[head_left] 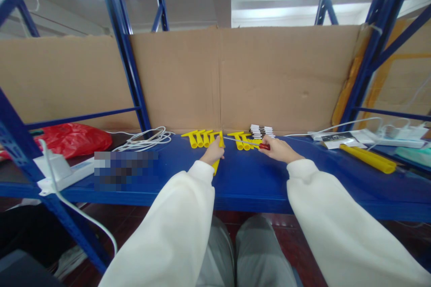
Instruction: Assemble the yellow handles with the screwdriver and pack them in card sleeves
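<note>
In the middle of the blue shelf top, my left hand is closed around a yellow T-shaped plastic piece with a tubular handle. A screwdriver with a red handle is gripped in my right hand. Its long metal shaft points left, and the tip reaches the upper part of the held yellow piece; whether it touches cannot be told. Left of my left hand stands a row of several similar yellow pieces. More yellow pieces lie between my hands, partly behind the screwdriver.
Small white items with black parts are stacked behind my right hand. A longer yellow tube and a power strip lie at right. Coiled white cable, a red bag and another power strip are left. Cardboard stands behind.
</note>
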Demonstrator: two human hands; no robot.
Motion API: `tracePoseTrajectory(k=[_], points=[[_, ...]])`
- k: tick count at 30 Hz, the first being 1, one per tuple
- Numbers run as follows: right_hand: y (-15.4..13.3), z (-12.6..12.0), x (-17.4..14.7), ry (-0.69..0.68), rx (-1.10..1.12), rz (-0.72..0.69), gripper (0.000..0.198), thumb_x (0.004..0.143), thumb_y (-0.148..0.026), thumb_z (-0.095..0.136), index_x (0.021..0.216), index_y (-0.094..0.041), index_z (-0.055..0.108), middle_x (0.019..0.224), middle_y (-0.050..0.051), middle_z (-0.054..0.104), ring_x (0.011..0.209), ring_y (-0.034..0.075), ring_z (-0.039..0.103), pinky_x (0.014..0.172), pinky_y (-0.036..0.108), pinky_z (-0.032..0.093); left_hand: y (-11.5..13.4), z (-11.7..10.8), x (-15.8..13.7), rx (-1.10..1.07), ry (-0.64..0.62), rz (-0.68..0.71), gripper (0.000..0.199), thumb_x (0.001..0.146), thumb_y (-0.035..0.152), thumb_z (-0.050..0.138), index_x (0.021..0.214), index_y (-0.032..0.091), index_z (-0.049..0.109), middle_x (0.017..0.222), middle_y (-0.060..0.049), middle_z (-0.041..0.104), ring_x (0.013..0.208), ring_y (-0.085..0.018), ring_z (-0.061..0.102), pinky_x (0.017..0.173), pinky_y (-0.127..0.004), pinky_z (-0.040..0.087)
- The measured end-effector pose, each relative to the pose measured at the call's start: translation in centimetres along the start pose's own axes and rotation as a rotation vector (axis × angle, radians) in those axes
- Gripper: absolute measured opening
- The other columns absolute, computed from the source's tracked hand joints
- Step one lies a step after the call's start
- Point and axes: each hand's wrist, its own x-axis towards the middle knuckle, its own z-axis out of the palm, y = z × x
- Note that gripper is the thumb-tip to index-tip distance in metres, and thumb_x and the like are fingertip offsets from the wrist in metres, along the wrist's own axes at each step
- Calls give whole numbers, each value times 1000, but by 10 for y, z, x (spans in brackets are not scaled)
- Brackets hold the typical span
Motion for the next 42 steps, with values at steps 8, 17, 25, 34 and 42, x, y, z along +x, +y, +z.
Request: tracePoseTrajectory(k=[8, 17, 25, 34, 42], points=[[-3, -5, -3, 3, -27, -40, 11, 88, -32, 61, 83, -23, 58, 82, 5, 73, 72, 19, 65, 59, 26, 34, -2, -1, 0, 4, -28, -3, 70, 89, 14, 53, 157, 19, 35, 137, -16, 63, 79, -23, 75, 78, -32, 58], [0, -5, -3, -14, 22, -61, 18, 92, -36, 57, 88, -22, 68, 81, 6, 74, 74, 20, 66, 61, 26, 38, -3, 0, 2, 30, -18, 15, 69, 89, 13, 51, 156, 16, 36, 147, -16, 54, 75, -21, 73, 78, -32, 58], [-2, -2, 0, -59, 58, -20, 15, 92, -32, 57, 94, -21, 67, 85, 7, 75, 75, 20, 67, 62, 26, 39, 1, -1, -2, 23, -25, -11, 70, 90, 18, 53, 157, 15, 33, 138, -17, 61, 81, -25, 74, 72, -32, 59], [-1, -2, -1, 13, 1, -12, 10, 89, -33, 61, 92, -23, 59, 82, 5, 72, 72, 20, 65, 59, 26, 35, 1, -1, -1, 17, -43, -22, 70, 90, 17, 54, 157, 19, 33, 129, -15, 67, 81, -23, 75, 76, -29, 58], [-4, -5, -3, 6, -5, -23, 13, 90, -35, 61, 89, -23, 63, 83, 6, 73, 75, 21, 66, 60, 27, 36, -2, 0, 1, -1, -13, -9, 68, 90, 21, 55, 155, 19, 36, 135, -17, 64, 81, -23, 74, 68, -28, 58]])
